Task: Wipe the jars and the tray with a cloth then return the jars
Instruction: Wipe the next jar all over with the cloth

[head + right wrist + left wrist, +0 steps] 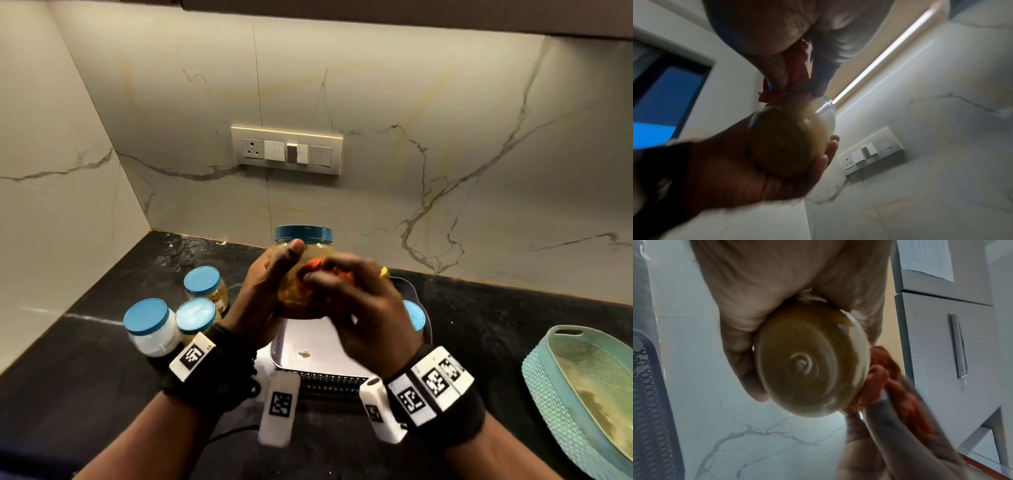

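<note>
My left hand (270,284) grips a large clear jar (308,253) with a dark blue lid and yellowish contents, lifted above the tray. Its round base (809,365) fills the left wrist view, and the same jar (791,139) shows in the right wrist view. My right hand (356,298) holds a bunched orange cloth (317,265) against the jar's side; the cloth (896,386) (799,78) is pinched between fingers and thumb. The white perforated tray (308,342) sits on the black counter below. Three blue-lidded jars (150,325) (197,317) (205,284) stand left of it. Another blue lid (414,315) shows behind my right hand.
A teal woven basket (561,394) lies at the right on the black counter (85,377). A switch panel (287,149) is on the marble wall behind. The corner wall closes in on the left.
</note>
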`<state>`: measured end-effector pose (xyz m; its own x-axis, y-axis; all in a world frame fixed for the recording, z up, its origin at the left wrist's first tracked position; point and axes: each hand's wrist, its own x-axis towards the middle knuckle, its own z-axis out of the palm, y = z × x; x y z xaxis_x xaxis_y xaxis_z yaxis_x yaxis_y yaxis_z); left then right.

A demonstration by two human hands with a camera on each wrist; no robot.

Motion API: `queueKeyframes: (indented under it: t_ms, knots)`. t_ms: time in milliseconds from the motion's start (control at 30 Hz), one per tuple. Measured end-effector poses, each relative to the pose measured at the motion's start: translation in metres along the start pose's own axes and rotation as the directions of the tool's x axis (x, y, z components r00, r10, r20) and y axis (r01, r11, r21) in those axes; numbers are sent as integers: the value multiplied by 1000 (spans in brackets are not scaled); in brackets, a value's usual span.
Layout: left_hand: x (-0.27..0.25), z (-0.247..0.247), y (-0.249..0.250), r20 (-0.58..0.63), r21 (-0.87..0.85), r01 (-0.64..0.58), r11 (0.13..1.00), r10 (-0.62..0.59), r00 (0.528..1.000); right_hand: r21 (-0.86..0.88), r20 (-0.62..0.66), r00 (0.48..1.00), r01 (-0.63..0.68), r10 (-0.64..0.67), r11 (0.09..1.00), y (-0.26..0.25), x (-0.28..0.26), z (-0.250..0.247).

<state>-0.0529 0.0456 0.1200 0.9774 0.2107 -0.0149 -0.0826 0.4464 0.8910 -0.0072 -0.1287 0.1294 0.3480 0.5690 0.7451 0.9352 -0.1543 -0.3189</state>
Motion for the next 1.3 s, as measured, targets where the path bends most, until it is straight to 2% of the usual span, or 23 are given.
queueKeyframes:
  t_ms: [67, 133, 200, 300, 400, 500, 633, 700, 767, 867, 933, 1033, 1100, 1200, 1233, 1300]
  knots:
    - [-1, 3, -1, 21, 2, 5, 1000, -5, 1000, 90, -77, 986, -141, 148, 986, 11, 13, -6]
    - [0, 7, 1, 30, -9, 7, 1000, -7, 1000, 125, -103, 969, -210, 223, 970, 12, 20, -9]
    - [1, 8, 5, 46, -35, 9, 999, -7, 999, 114, -79, 981, -166, 176, 979, 1, 13, -5]
    - [-1, 2, 7, 69, -107, 32, 994, -24, 997, 124, -17, 1000, -22, 25, 992, -14, -7, 2]
    - [0, -3, 4, 67, -127, 35, 991, -27, 997, 64, 23, 999, 31, -32, 998, -6, -9, 1]
    - [1, -4, 2, 22, -107, 36, 994, -34, 999, -55, 89, 992, 95, -90, 994, -3, -7, 2]
    - [0, -3, -6, 0, 85, -23, 996, 23, 1000, -43, 166, 975, 158, -149, 987, -7, -11, -1]
    - [-3, 1, -11, 5, 104, -37, 994, 37, 999, -30, 137, 985, 109, -104, 994, -4, -9, -7]
    - [-6, 7, -15, 8, 75, -49, 996, 48, 999, -11, 42, 999, -13, 13, 1000, 6, -1, -14]
    - [-5, 11, -19, 25, 4, -54, 999, 54, 998, 61, -82, 978, -188, 193, 980, 10, 9, -18]
    - [-4, 11, -16, 27, -46, -49, 998, 50, 998, 16, -72, 988, -139, 140, 990, -3, 2, -12]
    - [-5, 9, -11, -1, -24, -40, 999, 39, 999, -77, 36, 998, 62, -60, 995, -18, -17, -6]
    - [-6, 9, -12, 4, 20, -47, 999, 47, 999, -48, 25, 1000, 18, -16, 999, -7, -12, -10]
    - [-5, 14, -16, 10, 27, -44, 999, 43, 999, 50, -118, 975, -185, 190, 982, 12, 7, -18]
    - [-5, 16, -16, 2, 20, -43, 999, 43, 999, 52, -139, 966, -214, 219, 975, 13, 11, -19]
    - [-2, 15, -17, 15, 4, -48, 999, 48, 999, 22, -105, 978, -179, 180, 984, 6, 6, -15]
